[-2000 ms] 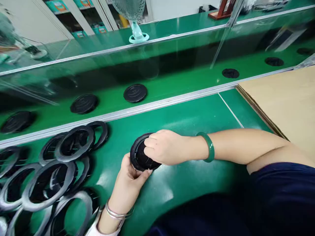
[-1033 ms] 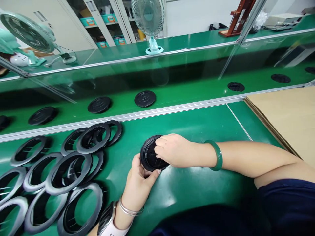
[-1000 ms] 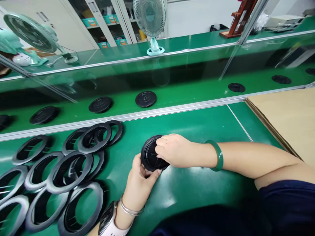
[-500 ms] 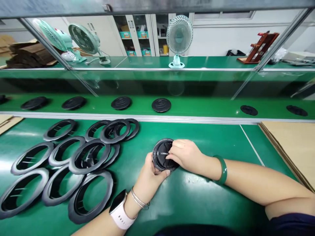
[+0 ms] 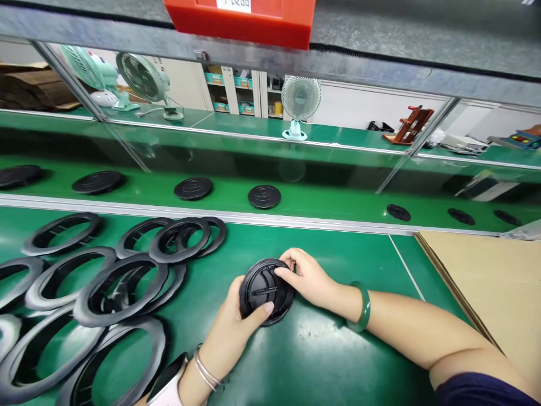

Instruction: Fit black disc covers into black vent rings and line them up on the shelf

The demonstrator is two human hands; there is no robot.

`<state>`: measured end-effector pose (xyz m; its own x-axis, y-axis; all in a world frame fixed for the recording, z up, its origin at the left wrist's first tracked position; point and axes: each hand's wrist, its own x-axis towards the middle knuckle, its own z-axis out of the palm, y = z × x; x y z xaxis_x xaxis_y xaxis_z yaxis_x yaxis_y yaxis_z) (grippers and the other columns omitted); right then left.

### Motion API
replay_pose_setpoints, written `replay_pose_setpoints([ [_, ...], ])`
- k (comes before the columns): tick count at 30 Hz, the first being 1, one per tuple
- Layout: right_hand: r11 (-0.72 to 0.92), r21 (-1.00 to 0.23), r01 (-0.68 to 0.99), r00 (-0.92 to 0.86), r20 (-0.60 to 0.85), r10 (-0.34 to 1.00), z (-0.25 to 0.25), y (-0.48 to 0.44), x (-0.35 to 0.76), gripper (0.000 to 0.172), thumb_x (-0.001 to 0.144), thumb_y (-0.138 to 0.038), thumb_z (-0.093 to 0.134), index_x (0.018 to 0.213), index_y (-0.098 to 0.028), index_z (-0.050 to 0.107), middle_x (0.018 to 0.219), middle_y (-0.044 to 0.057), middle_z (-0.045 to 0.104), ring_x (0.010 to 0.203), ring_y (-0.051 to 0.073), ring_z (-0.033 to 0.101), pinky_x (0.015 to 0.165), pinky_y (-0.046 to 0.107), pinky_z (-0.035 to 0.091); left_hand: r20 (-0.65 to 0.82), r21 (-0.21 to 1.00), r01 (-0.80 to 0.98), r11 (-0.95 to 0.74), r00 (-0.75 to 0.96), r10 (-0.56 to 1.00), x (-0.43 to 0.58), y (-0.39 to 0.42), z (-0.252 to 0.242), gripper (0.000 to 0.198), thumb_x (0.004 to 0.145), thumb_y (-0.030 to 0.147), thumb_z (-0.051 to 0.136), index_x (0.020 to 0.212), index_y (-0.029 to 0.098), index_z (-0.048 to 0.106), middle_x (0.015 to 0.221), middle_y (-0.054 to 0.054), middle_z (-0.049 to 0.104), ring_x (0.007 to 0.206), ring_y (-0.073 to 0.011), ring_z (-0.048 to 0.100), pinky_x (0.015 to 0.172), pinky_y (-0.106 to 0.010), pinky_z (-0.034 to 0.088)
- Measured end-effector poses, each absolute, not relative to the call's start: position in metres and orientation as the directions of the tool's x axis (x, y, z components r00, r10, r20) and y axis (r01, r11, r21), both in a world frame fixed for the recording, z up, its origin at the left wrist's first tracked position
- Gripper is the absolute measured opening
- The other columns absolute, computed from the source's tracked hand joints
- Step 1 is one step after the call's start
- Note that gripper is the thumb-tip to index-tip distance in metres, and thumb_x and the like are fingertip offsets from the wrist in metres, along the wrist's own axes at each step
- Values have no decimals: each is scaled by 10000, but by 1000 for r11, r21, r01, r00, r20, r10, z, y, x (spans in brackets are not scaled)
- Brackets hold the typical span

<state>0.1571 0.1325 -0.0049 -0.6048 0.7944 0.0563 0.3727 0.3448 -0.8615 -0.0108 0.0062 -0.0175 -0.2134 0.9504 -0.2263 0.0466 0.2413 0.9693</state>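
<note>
Both hands (image 5: 234, 322) (image 5: 311, 280) gripping a black disc (image 5: 269, 282), round, thick-rimmed, raised bar (image 5: 264, 291) on its recessed face

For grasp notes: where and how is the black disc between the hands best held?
Grip the disc by its rim, probably from near left: the round edge suits a pinch, as the left hand shows, leaving most of the face to the right hand.

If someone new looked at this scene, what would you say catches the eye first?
Most likely the bright red box at the top edge. After that come the overlapping black rings spread across the bench's left side. Near the middle, the left hand holds a round black part, with the right hand at its upper right edge.
</note>
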Motion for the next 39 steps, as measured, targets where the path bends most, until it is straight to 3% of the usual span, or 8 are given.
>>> replay_pose_setpoints([
  [5,384,-824,416,-625,47,779,0,131,158,154,949,-316,646,879,-183,610,797,-23,520,773,153,495,698,281,378,-242,968,11,252,-238,941,-9,7,-14,598,813,497,697,1273,234,420,1265,-81,619,1192,-271,582,1049,-449,458],
  [9,436,-804,405,-650,82,755,0,128,158,200,975,-300,616,826,-176,564,832,-17,515,819,156,498,746,289,374,-226,956,131,264,-252,941,-10,5,-15,565,840,555,637,1260,230,445,1241,-87,628,1198,-292,573,1046,-458,445],
  [12,421,-826,374,-645,94,758,-1,126,157,202,947,-273,661,808,-177,549,833,-25,510,815,152,494,749,282,372,-209,936,237,260,-221,953,-12,4,-13,491,878,595,551,1197,225,509,1158,-79,657,1137,-300,593,1012,-459,448],
  [19,360,-878,316,-598,110,794,-3,123,154,284,860,-209,747,715,-177,505,771,-43,479,748,138,467,676,252,349,-152,914,333,230,-245,958,-9,3,-12,435,864,594,556,1089,221,562,1003,-56,687,987,-297,637,829,-401,508],
  [24,361,-857,368,-563,104,820,-7,124,152,320,832,-194,765,678,-176,485,739,-47,457,711,133,447,643,250,331,-148,908,352,229,-243,959,-8,4,-12,429,871,597,544,1079,221,562,981,-51,682,953,-288,636,827,-401,506],
  [28,355,-890,286,-668,81,740,-4,129,156,175,868,-258,743,832,-181,590,872,-19,548,847,156,530,762,277,407,-153,925,310,218,-222,963,-11,7,-14,429,878,573,551,1120,219,559,1023,-55,680,973,-276,627,880,-409,489],
  [32,207,-955,211,-804,-49,593,1,135,161,468,721,-334,878,1070,-206,594,1042,7,633,970,206,601,835,320,477,-166,941,262,215,-199,966,-12,10,-14,412,867,548,574,1116,220,577,1039,-57,690,985,-275,637,876,-397,495],
  [39,158,-961,226,-752,-69,656,0,128,158,441,676,-289,895,1007,-204,616,978,-5,678,916,213,643,796,321,503,-135,926,315,209,-240,961,-8,7,-8,384,857,539,571,1076,224,595,993,-56,698,940,-281,653,829,-396,517],
])
